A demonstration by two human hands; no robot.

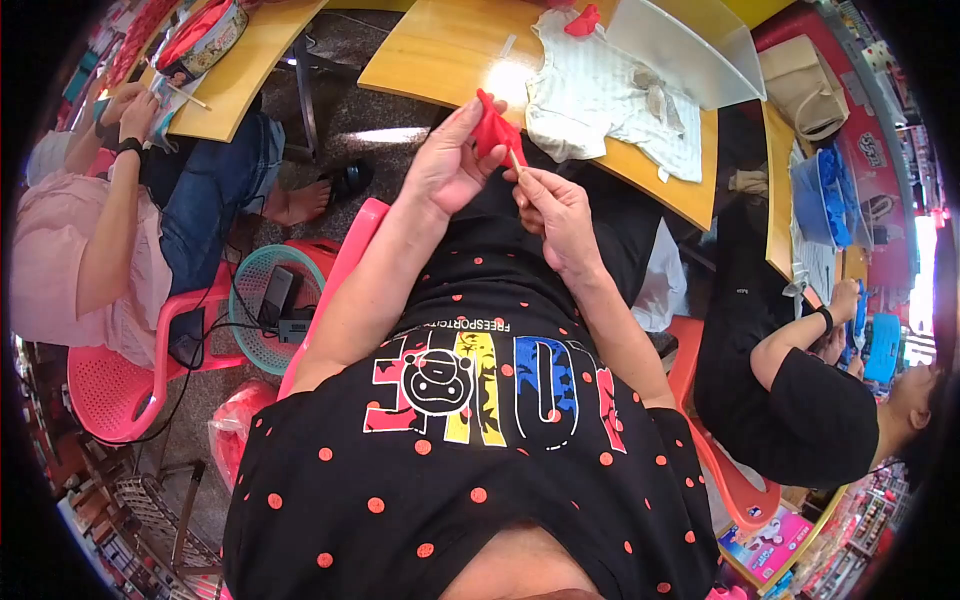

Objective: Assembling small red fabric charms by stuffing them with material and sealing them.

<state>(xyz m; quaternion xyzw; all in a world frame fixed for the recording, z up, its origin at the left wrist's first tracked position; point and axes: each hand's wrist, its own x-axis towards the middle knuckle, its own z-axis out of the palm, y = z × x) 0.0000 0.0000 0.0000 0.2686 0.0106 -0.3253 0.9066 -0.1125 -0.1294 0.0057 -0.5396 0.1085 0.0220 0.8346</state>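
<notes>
A small piece of red cloth (495,130) is pinched in my left hand (448,168), up in front of my lap near the table's near edge. My right hand (558,212) grips a thin wooden stick (516,160) between thumb and fingers. The stick's upper end meets the lower part of the red cloth; whether it goes inside, I cannot tell. Beyond my hands, a crumpled white cloth (575,95) is spread over the wooden table (430,50). Another small red piece (583,20) lies at its far end.
A clear plastic bin (665,50) stands at the table's back right. To my left, a seated person (90,235) works beside a teal basket (265,290). Another person (800,400) sits at right, near a tub of blue pieces (825,195).
</notes>
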